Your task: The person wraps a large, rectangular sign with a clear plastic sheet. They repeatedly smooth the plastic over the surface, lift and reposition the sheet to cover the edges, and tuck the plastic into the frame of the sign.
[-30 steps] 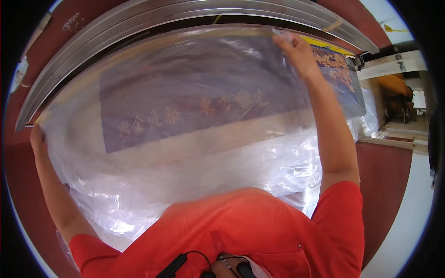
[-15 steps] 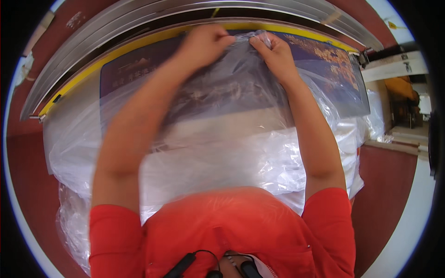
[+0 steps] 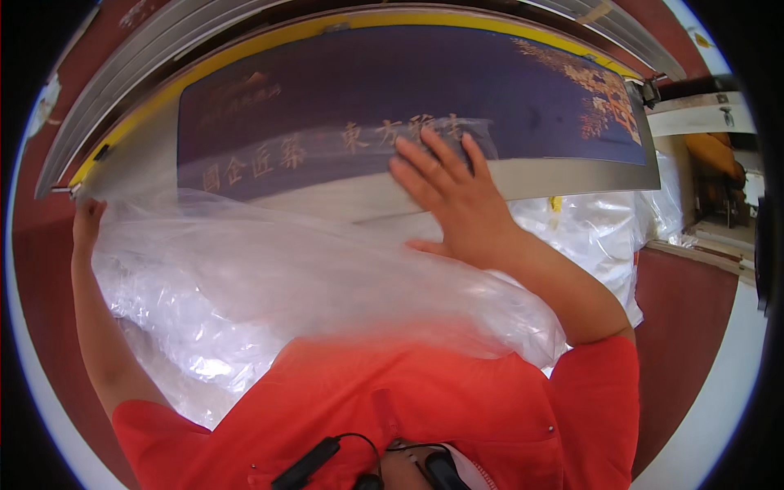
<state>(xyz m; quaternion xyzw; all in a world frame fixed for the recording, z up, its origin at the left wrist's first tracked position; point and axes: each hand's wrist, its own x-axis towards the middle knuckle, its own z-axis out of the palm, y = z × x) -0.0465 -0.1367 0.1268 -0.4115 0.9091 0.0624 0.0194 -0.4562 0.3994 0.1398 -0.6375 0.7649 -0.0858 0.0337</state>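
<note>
A long dark-blue printed panel, with gold characters and a pattern of blossoms at its right end, lies in front of me with a pale grey metal border. Loose clear plastic film is bunched across its near side, and a thin fold overlaps the lettering. At the far left, beside the panel's corner, my left hand is closed on the film's edge. My right hand hovers over or rests on the panel's near border, fingers spread; contact is hard to tell.
A yellow strip runs along the panel's far edge, with a grey metal rail behind it. More crumpled plastic hangs at the near right. A white beam juts in at the right above the red floor.
Both hands have left the panel's far edge, where they held the film together. The left swung far left, the right came nearer and opened; the film was drawn back, uncovering most of the panel.
</note>
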